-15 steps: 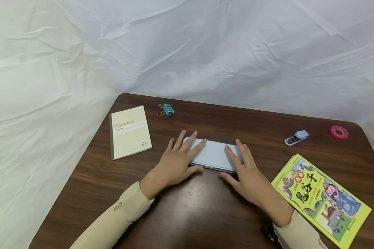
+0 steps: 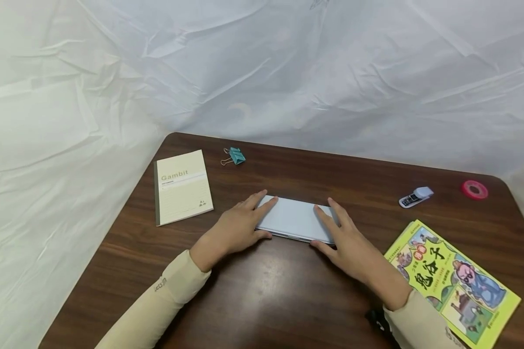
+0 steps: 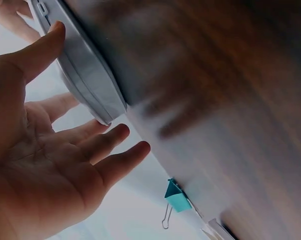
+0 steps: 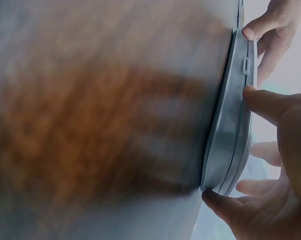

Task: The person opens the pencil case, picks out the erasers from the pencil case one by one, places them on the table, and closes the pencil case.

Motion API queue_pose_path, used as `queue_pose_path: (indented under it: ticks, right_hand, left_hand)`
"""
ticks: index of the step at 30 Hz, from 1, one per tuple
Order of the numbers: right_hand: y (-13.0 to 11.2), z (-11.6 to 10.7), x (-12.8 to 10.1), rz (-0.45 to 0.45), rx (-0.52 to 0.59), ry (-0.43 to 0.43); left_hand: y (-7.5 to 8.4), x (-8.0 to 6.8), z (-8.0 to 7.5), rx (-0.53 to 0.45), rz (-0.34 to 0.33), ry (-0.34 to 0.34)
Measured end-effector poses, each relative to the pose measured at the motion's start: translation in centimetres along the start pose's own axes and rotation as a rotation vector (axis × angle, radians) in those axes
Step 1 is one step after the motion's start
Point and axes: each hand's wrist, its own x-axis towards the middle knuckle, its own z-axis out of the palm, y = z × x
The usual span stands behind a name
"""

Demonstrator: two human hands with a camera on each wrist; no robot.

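A flat pale blue-grey case (image 2: 294, 219) lies lengthwise on the dark wooden table (image 2: 262, 295). My left hand (image 2: 237, 225) rests on its left end, straight fingers on the lid and thumb against the front edge. My right hand (image 2: 345, 240) lies the same way on the right end. The left wrist view shows the case (image 3: 85, 75) edge-on, with my left hand (image 3: 50, 165) spread beside it and the thumb touching its rim. In the right wrist view my right hand (image 4: 280, 165) has its thumb on the seam of the case (image 4: 230, 130), near a small latch.
A cream notebook (image 2: 182, 185) lies at the left, with a teal binder clip (image 2: 235, 155) behind it. A small stapler (image 2: 416, 197) and a red tape roll (image 2: 474, 189) sit at the far right. A yellow picture book (image 2: 454, 283) lies near right. White sheeting surrounds the table.
My left hand's spread fingers have drawn together and slid back toward the case's left end. The right hand has shifted slightly; the case stays in place.
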Motion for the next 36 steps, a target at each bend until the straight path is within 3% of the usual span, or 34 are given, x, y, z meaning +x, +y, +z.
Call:
queue_pose_path:
  ticks: [4, 7, 11, 15, 22, 36]
  right_hand:
    - [0.0, -0.1, 0.1, -0.01, -0.008, -0.013]
    - [0.1, -0.1, 0.1, -0.023, -0.017, -0.009]
    - [0.4, -0.1, 0.1, -0.041, -0.028, 0.004]
    - [0.6, -0.2, 0.2, -0.047, -0.036, 0.005]
    - [0.7, -0.3, 0.6, -0.069, -0.052, 0.005]
    - [0.7, -0.6, 0.7, -0.083, -0.052, -0.006]
  left_hand:
    - [-2.7, 1.6, 3.3, 0.032, 0.022, 0.035]
    - [-3.9, 2.1, 4.8, 0.075, 0.059, 0.09]
    - [-1.7, 1.1, 2.1, 0.023, 0.07, 0.083]
    - [-1.3, 1.1, 1.7, 0.001, 0.08, 0.086]
    - [-3.8, 2.4, 4.6, 0.011, 0.086, 0.131]
    - [-5.2, 3.1, 6.2, 0.032, 0.113, 0.166]
